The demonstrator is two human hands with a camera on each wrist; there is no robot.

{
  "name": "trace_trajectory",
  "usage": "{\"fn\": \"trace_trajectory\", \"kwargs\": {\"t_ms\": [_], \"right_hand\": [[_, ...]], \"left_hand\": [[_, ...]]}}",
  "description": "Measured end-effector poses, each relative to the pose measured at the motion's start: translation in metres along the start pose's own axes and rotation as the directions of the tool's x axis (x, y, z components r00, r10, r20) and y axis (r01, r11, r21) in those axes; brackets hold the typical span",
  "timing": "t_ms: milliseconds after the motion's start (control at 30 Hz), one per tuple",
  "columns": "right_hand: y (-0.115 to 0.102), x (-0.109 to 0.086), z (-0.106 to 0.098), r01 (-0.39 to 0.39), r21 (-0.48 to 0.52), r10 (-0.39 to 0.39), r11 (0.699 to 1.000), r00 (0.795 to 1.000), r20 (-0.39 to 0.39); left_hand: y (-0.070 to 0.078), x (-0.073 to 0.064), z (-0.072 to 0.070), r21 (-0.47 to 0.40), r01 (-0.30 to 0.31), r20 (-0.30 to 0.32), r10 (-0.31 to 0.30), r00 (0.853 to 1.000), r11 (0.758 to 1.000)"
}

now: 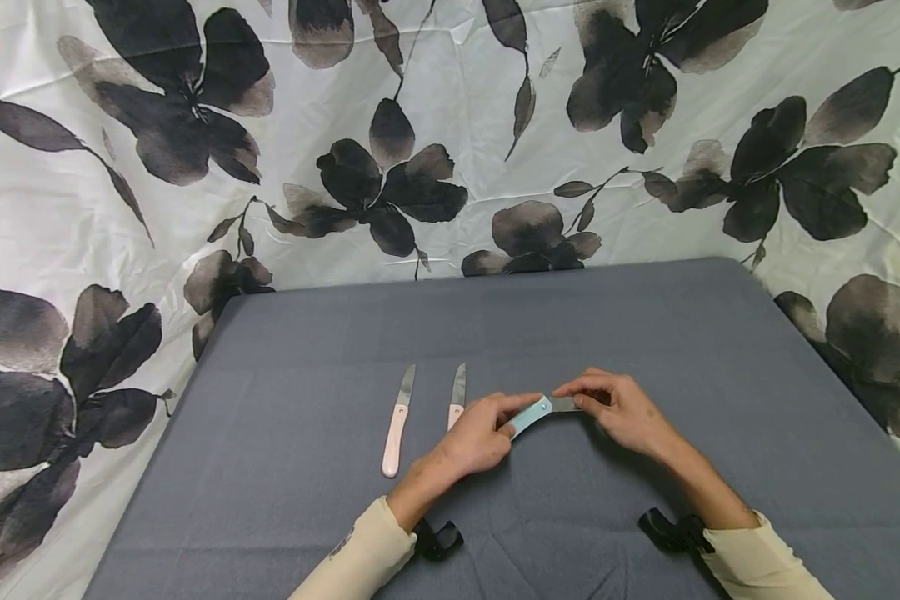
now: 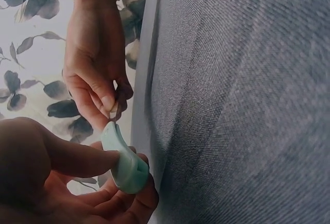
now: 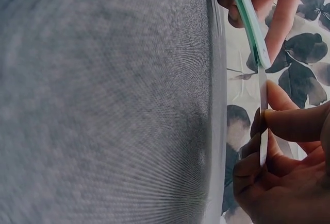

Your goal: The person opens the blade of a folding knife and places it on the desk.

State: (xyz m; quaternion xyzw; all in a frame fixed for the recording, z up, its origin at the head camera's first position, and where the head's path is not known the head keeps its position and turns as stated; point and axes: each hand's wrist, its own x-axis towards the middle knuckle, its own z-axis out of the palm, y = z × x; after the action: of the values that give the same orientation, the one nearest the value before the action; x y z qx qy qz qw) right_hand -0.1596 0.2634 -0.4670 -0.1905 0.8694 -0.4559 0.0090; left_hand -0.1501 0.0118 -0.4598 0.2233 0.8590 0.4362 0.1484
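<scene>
A folding knife with a mint-green handle (image 1: 531, 416) is held above the table between both hands, its blade (image 3: 263, 95) swung out from the handle. My left hand (image 1: 480, 433) grips the handle, thumb on one side and fingers on the other, as the left wrist view shows. With thumb and fingers my right hand (image 1: 630, 412) pinches the blade by its flat sides. Left of the hands lies a knife with a pink handle (image 1: 394, 442), blade out and pointing away. Beside it lies a second pink-handled knife (image 1: 456, 412), its lower handle hidden behind my left hand.
A grey cloth covers the table (image 1: 307, 517). Behind and around it hangs a white sheet with dark flowers (image 1: 495, 167). Black straps with mounts (image 1: 438, 540) sit at both wrists, close above the cloth.
</scene>
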Motion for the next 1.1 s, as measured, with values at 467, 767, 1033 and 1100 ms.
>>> {"fn": "trace_trajectory", "kwargs": {"t_ms": [467,767,1033,1100], "right_hand": [[0.003,-0.002,0.002,0.002,-0.034,-0.002,0.999,1.0,0.017],[0.005,0.003,0.001,0.009,-0.049,-0.008,0.999,1.0,0.023],[0.002,0.008,-0.003,-0.015,-0.067,0.019,0.998,0.998,0.057],[0.0,0.009,-0.004,-0.015,-0.065,0.02,0.998,0.998,0.067]], "left_hand": [[-0.001,-0.002,0.001,0.102,-0.014,0.041,0.01,0.999,0.995],[-0.001,0.001,-0.001,0.136,-0.03,0.053,0.023,0.998,0.99],[0.002,0.005,-0.004,0.162,-0.051,0.073,0.039,0.997,0.985],[0.003,0.005,-0.005,0.166,-0.049,0.078,0.037,0.996,0.985]]}}
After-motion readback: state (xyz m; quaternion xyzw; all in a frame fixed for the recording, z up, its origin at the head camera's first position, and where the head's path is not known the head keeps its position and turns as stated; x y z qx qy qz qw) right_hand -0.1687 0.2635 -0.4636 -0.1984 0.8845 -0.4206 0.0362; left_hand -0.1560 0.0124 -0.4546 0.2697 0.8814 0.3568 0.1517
